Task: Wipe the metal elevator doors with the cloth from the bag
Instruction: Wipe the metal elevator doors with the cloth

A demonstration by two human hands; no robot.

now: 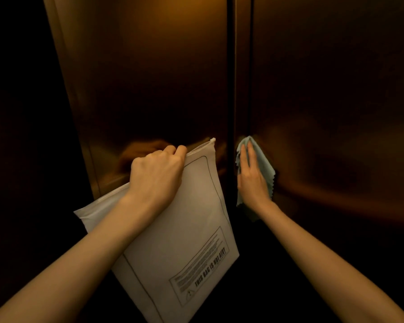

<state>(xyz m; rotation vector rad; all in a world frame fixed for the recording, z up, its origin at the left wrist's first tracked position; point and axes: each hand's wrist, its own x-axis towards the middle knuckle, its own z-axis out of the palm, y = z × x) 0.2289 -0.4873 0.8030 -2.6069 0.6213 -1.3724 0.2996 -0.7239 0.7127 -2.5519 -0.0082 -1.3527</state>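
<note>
Two dim, bronze-lit metal elevator doors fill the view: the left door (149, 78) and the right door (324, 89), with the dark seam (231, 89) between them. My right hand (251, 176) lies flat, fingers straight, pressing a pale blue cloth (265, 164) with a zigzag edge against the right door just beside the seam. My left hand (156, 173) grips the top edge of a white plastic bag (184, 229), which hangs tilted in front of the left door. A printed warning box sits near the bag's lower end.
A dark side wall (21, 136) stands to the left of the door frame (75, 113). The floor below is black and shows no detail. Blurred reflections of my hands show on both doors.
</note>
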